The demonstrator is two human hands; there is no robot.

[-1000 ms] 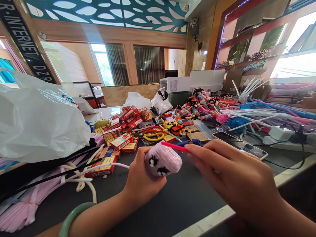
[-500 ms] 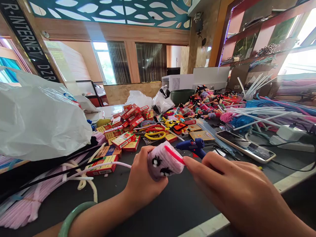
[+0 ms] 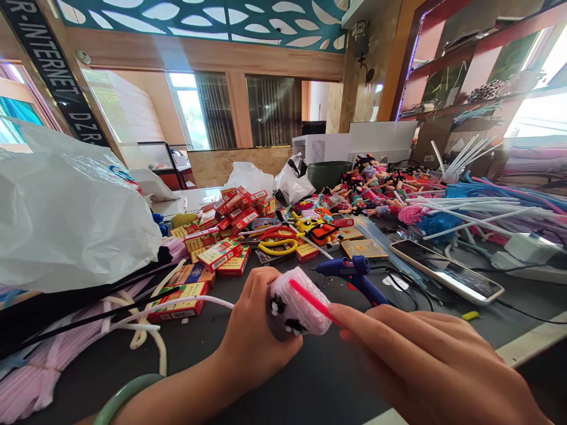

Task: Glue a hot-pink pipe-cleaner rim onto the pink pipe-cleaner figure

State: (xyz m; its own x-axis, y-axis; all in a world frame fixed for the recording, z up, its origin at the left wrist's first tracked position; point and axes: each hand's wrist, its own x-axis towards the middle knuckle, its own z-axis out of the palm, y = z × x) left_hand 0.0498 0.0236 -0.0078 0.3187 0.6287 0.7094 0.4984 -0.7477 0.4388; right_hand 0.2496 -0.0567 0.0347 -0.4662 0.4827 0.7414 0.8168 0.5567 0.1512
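My left hand (image 3: pixel 259 327) is wrapped round a pale pink fuzzy piece (image 3: pixel 305 298) that bears two black-and-white eye shapes. A pale pink stem (image 3: pixel 195 299) runs leftward from that hand. Between its fingertips, my right hand (image 3: pixel 398 348) pinches a bright pink strip (image 3: pixel 310 298), whose far end lies over the top of the fuzzy piece. Just behind the right hand, a blue glue gun (image 3: pixel 349 271) rests on the dark table (image 3: pixel 248 389).
Small red boxes (image 3: pixel 221 254), yellow-handled pliers (image 3: pixel 279 243) and a phone (image 3: pixel 443 268) lie beyond my hands. A white plastic bag (image 3: pixel 75 218) and pink stems (image 3: pixel 57 354) are at left. Small dolls (image 3: pixel 367 183) are heaped at the back.
The pink strip now reaches further left across the fuzzy piece, and more of it shows. My right hand is slightly lower, further from the glue gun. My left hand keeps its hold.
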